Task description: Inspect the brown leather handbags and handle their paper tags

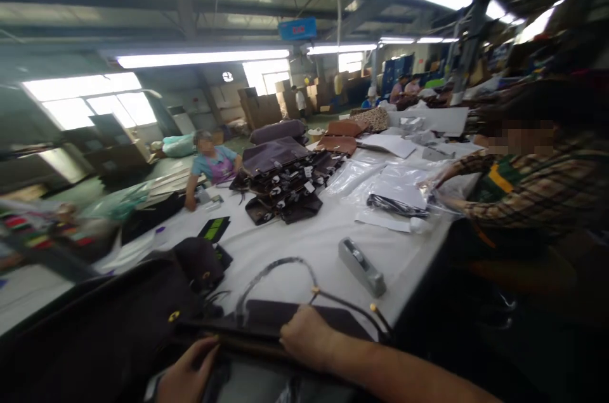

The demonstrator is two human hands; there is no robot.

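Note:
A dark brown handbag (266, 317) stands at the near edge of the white table (304, 244), its two thin handles (280, 270) arching upward. My right hand (304, 336) is closed over the top rim of the bag near a handle's brass fitting. My left hand (188, 371) sits at the other side of the opening, thumb and fingers curled on the rim. Inside the bag's mouth something grey and shiny shows, but I cannot make it out.
A grey tape dispenser (361, 266) lies just beyond the bag. Further on are a pile of dark bags (285, 184) and clear plastic sleeves (380, 178). A person in a plaid shirt (528, 187) works at the right; another person (214, 165) sits at the far left. Black bags (95, 339) crowd my left.

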